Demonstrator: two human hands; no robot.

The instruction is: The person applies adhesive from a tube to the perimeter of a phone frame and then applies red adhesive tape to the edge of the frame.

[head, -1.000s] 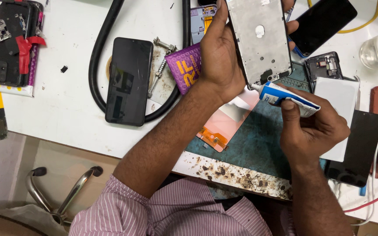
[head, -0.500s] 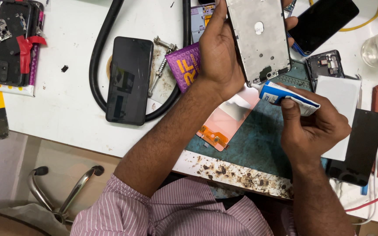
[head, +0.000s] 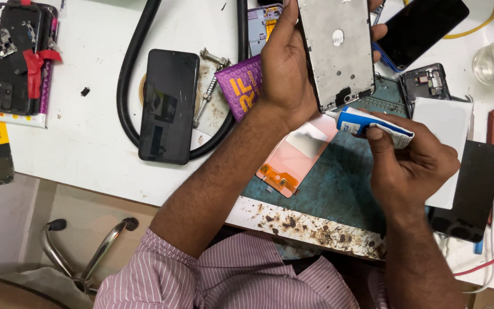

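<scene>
My left hand [head: 284, 68] grips a grey metal phone frame [head: 338, 51], held upright over the bench with its inner side facing me. A blue and white glue tube [head: 373, 127] is pinched in my right hand [head: 413, 166], its nozzle touching the frame's bottom left corner. Under the hands, a pink phone display panel [head: 295, 157] with an orange flex cable lies on a teal work mat [head: 338, 189].
A black phone [head: 168, 106] lies inside a loop of black hose [head: 132, 63]. A purple packet [head: 241, 86], an opened phone [head: 15, 63] at the far left, a dark screen [head: 424, 28], a phone board [head: 427, 83], white card [head: 444, 126] and black panel [head: 475, 189] surround the mat.
The tube's nozzle has slid left along the frame's bottom edge to its corner. My left hand and the frame have barely shifted.
</scene>
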